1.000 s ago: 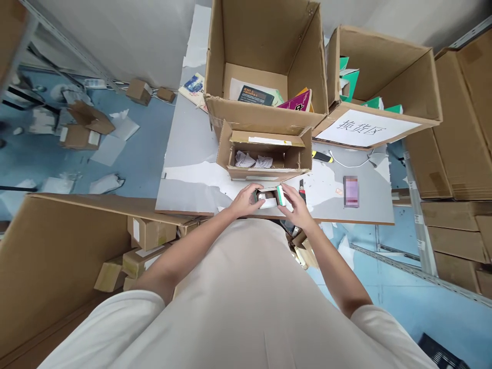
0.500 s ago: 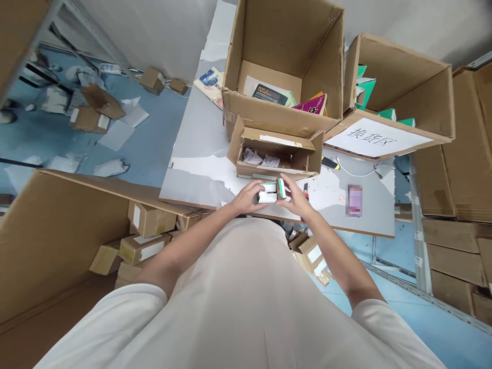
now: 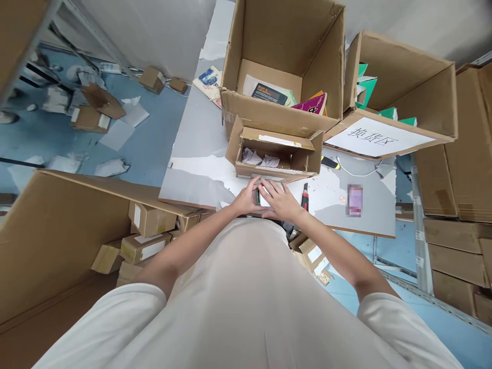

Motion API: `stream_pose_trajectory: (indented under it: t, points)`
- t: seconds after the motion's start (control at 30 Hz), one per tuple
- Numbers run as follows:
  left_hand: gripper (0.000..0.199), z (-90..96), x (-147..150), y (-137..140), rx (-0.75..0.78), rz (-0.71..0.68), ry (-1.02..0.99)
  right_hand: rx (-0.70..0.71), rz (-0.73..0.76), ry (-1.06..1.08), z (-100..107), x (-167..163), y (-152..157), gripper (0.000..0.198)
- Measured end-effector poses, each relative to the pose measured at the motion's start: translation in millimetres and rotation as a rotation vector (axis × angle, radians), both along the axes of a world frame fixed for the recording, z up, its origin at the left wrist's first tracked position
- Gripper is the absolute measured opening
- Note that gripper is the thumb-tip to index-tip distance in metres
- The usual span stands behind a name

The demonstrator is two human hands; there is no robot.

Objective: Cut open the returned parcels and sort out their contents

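Near the front edge of the table, a small white box (image 3: 264, 197) sits between my two hands, mostly covered by them. My left hand (image 3: 246, 198) is closed round its left side, thumb and fingers on it. Across its top and right side lies my right hand (image 3: 283, 201), fingers pressed against the box. A red and black utility knife (image 3: 305, 198) rests just right of my right hand. Directly beyond the hands stands an opened narrow cardboard box (image 3: 279, 171) with crumpled paper inside.
A large carton (image 3: 282, 113) holding books stands behind, beside a carton with a handwritten sign (image 3: 380, 137) and green boxes inside. A yellow-black cutter (image 3: 329, 163) and a pinkish blurred item (image 3: 354, 201) lie rightward. Small parcels (image 3: 154, 219) fill a big carton at left.
My right hand has moved left and over the small box, covering its green-edged end part, which stood apart from the white part before. The red utility knife is now more exposed.
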State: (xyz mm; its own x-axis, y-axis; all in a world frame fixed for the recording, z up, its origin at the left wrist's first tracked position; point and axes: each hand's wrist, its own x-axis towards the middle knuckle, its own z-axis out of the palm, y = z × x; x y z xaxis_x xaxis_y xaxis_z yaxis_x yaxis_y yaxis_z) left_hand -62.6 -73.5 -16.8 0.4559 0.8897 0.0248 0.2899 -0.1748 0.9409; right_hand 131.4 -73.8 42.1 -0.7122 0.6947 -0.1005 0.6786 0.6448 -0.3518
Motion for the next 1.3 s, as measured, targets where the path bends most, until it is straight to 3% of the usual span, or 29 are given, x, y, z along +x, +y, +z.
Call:
stream_pose_trajectory:
  t: [0.1, 0.2, 0.4, 0.5, 0.57, 0.63, 0.73, 0.87, 0.93, 1.03, 1.1, 1.2, 1.3]
  points:
    - [0.113, 0.2, -5, 1, 0.002, -0.059, 0.055, -0.044, 0.030, 0.082, -1, 10, -3, 0.068]
    - [0.099, 6.1, -14, -1, 0.053, -0.088, 0.136, -0.094, -0.037, 0.208, -9, 25, -5, 0.048]
    - [0.047, 42.9, -31, 0, 0.471, -0.071, 0.294, -0.068, -0.181, 0.379, -46, 30, -17, 0.044]
    - [0.047, 55.2, -26, 17, 0.593, -0.034, 0.457, 0.030, -0.215, 0.432, -57, 24, -23, 0.042]
    - [0.055, 57.2, -20, 30, 0.629, -0.025, 0.553, 0.116, -0.217, 0.464, -54, 23, -26, 0.043]
    - [0.058, 56.2, -15, 40, 0.655, -0.025, 0.623, 0.200, -0.215, 0.483, -38, 26, -29, 0.046]
    - [0.054, 52.3, -10, 46, 0.681, -0.004, 0.697, 0.287, -0.247, 0.498, 10, 44, -40, 0.051]
    - [0.051, 45.5, -7, 50, 0.696, 0.046, 0.740, 0.439, -0.499, 0.546, 108, 97, -56, 0.054]
    - [0.049, 41.7, -5, 52, 0.713, 0.077, 0.734, 0.642, -0.666, 0.546, 158, 132, -53, 0.051]
    - [0.050, 37.1, -1, 55, 0.737, 0.114, 0.723, 0.963, -0.915, 0.529, 214, 188, -15, 0.053]
    - [0.049, 35.8, 3, 56, 0.755, 0.133, 0.730, 1.077, -1.017, 0.503, 230, 223, 33, 0.056]
    - [0.047, 36.6, 9, 58, 0.775, 0.169, 0.752, 1.052, -1.184, 0.394, 220, 262, 123, 0.051]
    - [0.045, 37.9, 15, 61, 0.786, 0.207, 0.769, 0.863, -1.383, 0.355, 177, 283, 203, 0.049]
